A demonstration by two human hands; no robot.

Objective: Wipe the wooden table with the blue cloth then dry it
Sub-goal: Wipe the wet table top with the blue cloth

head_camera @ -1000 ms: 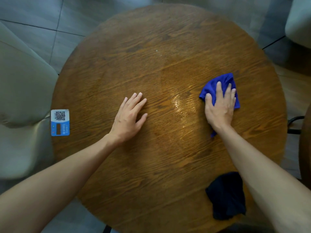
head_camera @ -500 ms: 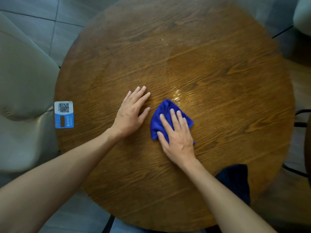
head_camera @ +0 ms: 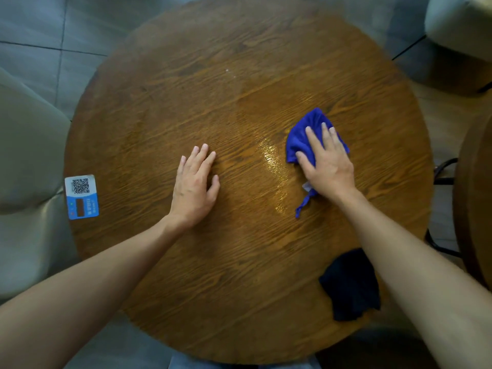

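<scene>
Leftmost, a QR sticker lay flat at the rim of the wooden table, with a pale upholstered seat just beyond that edge. The left hand rested palm down near the table's centre, fingers extended and close together, holding nothing; it appeared to serve as a brace. Between the two hands a wet, glossy streak showed on the wood grain.

To the right of the streak, the right hand pressed flat on the blue cloth, fingers spread over it rather than curled around it. The cloth was bunched under the palm, one thin corner trailing toward the person. Judged from its folds, the cloth was soft, light and limp; it would likely slide easily on the damp surface and is best controlled by flat palm pressure over its middle, not by a pinch at a corner.

Nearer the person, a dark cloth lay touching the table's near-right edge, partly under the right forearm, presumably for drying.

Open surface remained across the far half and left side. A second table edge stood close at right, limiting outward sweeps there.
</scene>
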